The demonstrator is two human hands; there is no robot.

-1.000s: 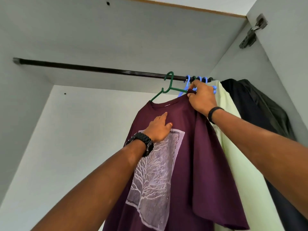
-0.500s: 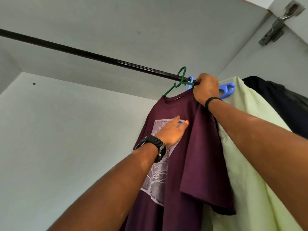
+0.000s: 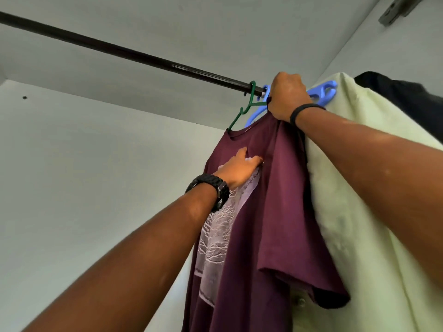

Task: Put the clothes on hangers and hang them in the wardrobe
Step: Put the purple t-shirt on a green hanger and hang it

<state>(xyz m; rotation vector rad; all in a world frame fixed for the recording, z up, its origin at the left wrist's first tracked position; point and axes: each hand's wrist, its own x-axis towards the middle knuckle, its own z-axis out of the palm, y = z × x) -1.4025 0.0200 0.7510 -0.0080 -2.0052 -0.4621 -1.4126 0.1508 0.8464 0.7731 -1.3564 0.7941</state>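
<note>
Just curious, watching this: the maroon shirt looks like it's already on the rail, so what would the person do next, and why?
Probably let go with the right hand. The green hanger is already hooked over the rail, and the maroon shirt hangs from it. That hand grips the shirt's shoulder at the hanger, while the left hand rests flat on the chest.

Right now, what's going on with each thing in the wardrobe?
Maroon T-shirt: on the green hanger, hanging.
Green hanger: hooked over the rod.
Rod: bare along its left part.
Blue hanger: at the rod, by the right hand.
Pale green shirt: hanging behind the maroon one.
Dark garment: hanging farthest right.
Left hand: flat on the T-shirt's chest.
Right hand: gripping the T-shirt's shoulder.
</note>
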